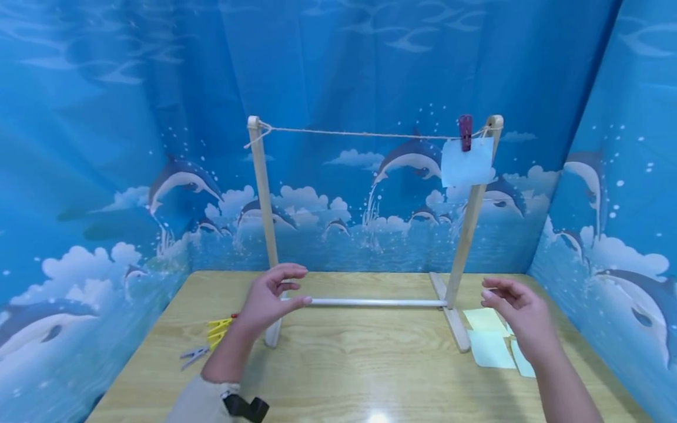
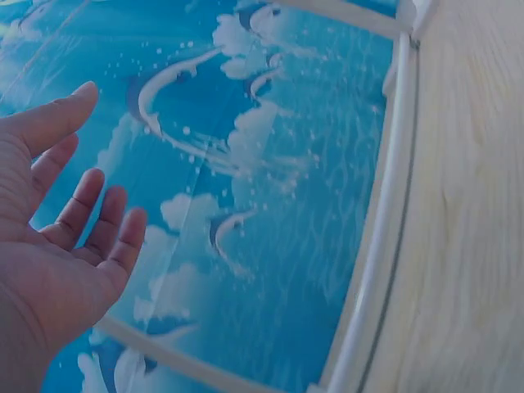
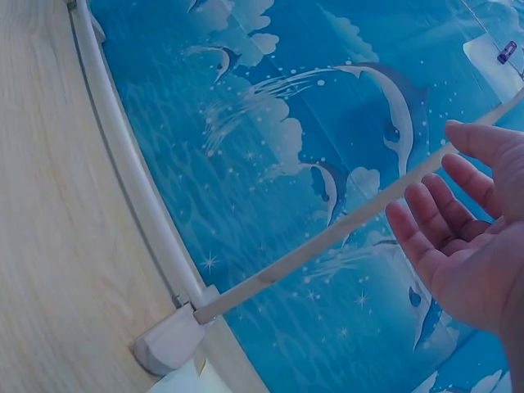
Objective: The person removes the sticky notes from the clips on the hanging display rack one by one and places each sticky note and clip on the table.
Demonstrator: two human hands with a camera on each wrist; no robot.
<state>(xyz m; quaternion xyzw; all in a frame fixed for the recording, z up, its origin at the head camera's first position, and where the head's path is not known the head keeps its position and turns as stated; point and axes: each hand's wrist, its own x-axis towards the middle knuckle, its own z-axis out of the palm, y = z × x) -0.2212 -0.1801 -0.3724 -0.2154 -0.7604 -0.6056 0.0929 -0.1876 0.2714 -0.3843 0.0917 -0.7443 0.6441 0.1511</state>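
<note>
My left hand (image 1: 271, 298) is raised in front of the left post of a wooden stand (image 1: 264, 194), its fingers loosely bent around nothing. On the other side my right hand (image 1: 520, 314) hovers above the paper sheets, likewise holding nothing, as the right wrist view confirms. A string (image 1: 359, 134) runs between the tops of the two posts. Near its right end a dark red clothespin (image 1: 465, 132) clips a light blue paper (image 1: 466, 165) to the string. Yellow clothespins (image 1: 218, 332) and a grey clothespin (image 1: 194, 355) lie on the table left of my left forearm.
Right of the stand's foot lie a pale yellow paper (image 1: 483, 320), a light blue sheet (image 1: 492, 349) and another sheet partly behind my right hand. A white crossbar (image 1: 370, 302) joins the posts low down. Dolphin-print curtains (image 1: 338, 70) enclose the wooden table (image 1: 359, 364).
</note>
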